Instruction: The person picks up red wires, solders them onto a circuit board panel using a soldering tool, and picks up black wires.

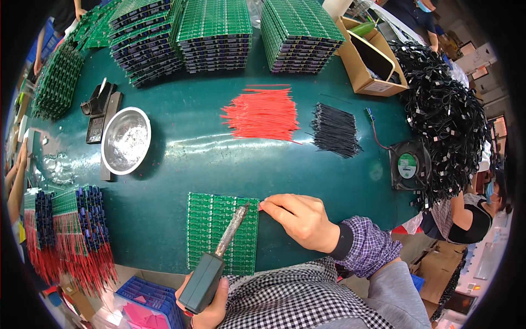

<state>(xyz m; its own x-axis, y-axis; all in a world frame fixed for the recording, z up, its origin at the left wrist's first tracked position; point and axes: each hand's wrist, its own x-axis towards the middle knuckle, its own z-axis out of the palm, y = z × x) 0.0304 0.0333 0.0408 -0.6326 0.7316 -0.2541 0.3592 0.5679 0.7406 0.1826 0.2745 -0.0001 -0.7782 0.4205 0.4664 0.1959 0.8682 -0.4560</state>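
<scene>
A green circuit-board panel lies flat near the table's front edge. My left hand is wrapped around the dark handle of a soldering iron. Its worn metal shaft slants over the panel, and the tip is close to the panel's upper right corner. At that same corner, the thumb and forefinger of my right hand are pinched together. A bit of red wire shows at those fingertips; most of it is hidden.
Beyond the panel lie piles of red wires and black wires. A metal bowl stands left, wired boards below it. Board stacks line the back. Right are a cardboard box, a fan and black cables. Other people sit around.
</scene>
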